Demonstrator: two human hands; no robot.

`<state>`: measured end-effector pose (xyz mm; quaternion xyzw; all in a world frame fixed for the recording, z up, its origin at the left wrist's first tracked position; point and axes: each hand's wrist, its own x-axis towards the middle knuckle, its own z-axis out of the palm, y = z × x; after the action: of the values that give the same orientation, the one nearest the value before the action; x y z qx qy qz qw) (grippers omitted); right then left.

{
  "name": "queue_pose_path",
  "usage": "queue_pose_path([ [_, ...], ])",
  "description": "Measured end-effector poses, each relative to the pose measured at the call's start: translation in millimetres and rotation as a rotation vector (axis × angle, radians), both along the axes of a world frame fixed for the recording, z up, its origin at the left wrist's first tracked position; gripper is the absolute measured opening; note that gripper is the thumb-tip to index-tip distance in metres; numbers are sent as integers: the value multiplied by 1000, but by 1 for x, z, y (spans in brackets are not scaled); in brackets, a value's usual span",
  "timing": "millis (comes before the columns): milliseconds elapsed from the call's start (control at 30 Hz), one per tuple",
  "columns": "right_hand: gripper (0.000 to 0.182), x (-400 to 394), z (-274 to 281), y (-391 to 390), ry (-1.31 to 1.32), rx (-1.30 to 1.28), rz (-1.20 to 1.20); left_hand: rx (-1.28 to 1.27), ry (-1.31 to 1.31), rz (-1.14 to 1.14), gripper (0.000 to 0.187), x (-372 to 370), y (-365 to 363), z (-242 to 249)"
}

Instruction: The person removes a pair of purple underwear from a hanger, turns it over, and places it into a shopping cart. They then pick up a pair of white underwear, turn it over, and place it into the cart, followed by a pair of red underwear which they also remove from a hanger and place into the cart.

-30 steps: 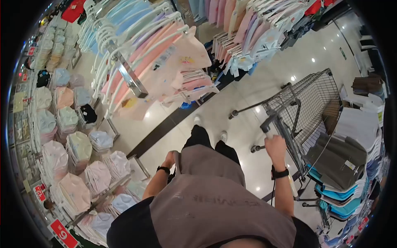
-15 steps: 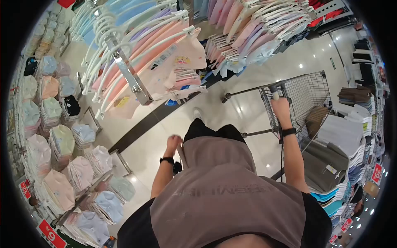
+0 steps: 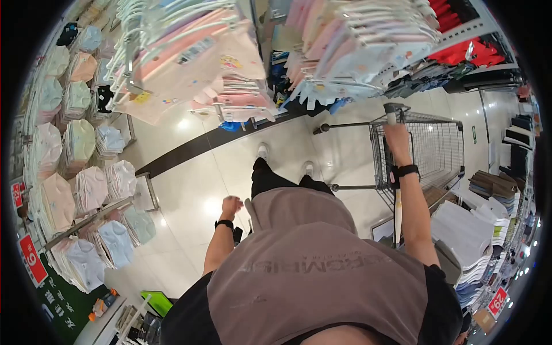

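Right grip clamped around the pale handle of a wire shopping cart, arm out straight, black wristband just behind the knuckles. Left grip curled into a loose fist at the hip, holding nothing, touching nothing, black band at the wrist. Widest of all: glossy pale tile floor, smooth and mirror-bright with ceiling-light spots, crossed by one dark diagonal strip, open ahead and to the left between the fixtures. Next in bulk: hanging rack of soft pink and cream garments on white hangers, overhead ahead-left, hems clear of the floor; second rack of pale tops ahead-right, close above the cart's front edge. Left side edged by slanted shelves of folded pastel shirts, rounded stacks, metal frame corner jutting toward the walkway. Right side edged by a tabletop of flat folded white and grey garments, just beside the cart's thin grid wall. Smaller: red price sign at lower left. Two white shoe toes near the dark strip.
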<state>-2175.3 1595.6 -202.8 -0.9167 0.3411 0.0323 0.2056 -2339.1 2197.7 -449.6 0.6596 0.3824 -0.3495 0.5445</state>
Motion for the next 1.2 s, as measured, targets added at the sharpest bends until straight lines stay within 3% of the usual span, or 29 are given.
queue_pose_path([
  [67,44,2,-6,-19,-47,21,77,27,167,-9,23,-34,-15,1],
  [167,49,11,-3,-40,-38,-15,115,-6,30,76,21,-71,-46,5],
  [233,54,14,-3,-50,-16,139,128,74,-118,60,24,-88,-71,15],
  [267,54,7,9,-41,-137,129,169,132,-123,-51,25,-92,-82,19],
  [300,54,12,1,-51,-95,132,143,80,-201,-19,27,-102,-90,-1],
  [367,54,18,-11,-67,-89,135,172,44,-190,89,29,-86,-137,43],
  [400,53,25,-23,-78,-82,104,170,214,-737,-327,31,-100,-143,19],
  [433,51,25,-12,-73,-88,164,162,-92,-654,-458,36,-98,-137,-36],
  [533,47,27,-13,-84,-139,194,204,5,-649,-317,35,-140,-137,-72],
  [567,45,28,6,-74,-46,202,183,49,-651,-251,35,-136,-135,-72],
  [600,44,35,-17,-91,-73,98,213,93,-660,-185,34,-115,-130,-73],
  [667,41,39,-10,-90,-59,165,112,-22,-108,468,37,-67,-126,43],
  [733,42,43,-6,-90,-11,167,76,49,-399,417,37,-26,-76,56],
  [833,46,54,-18,-94,-56,103,98,298,-829,311,36,80,-24,220],
  [867,47,53,-9,-90,-6,146,99,249,-1043,277,34,111,-18,300],
  [933,47,43,20,-78,41,164,97,198,-1224,394,38,155,-3,391],
  [1000,49,25,49,-23,-265,-678,176,285,-1379,289,37,187,9,439],
  [1033,47,21,78,9,-300,-641,176,382,-1468,280,37,203,16,443],
  [1100,43,22,108,57,-300,-264,319,455,-1535,260,38,226,24,434],
  [1133,37,29,108,84,-297,190,271,461,-1614,307,37,241,29,429],
  [1200,26,51,98,146,-450,666,549,449,-1685,339,37,265,38,414],
])
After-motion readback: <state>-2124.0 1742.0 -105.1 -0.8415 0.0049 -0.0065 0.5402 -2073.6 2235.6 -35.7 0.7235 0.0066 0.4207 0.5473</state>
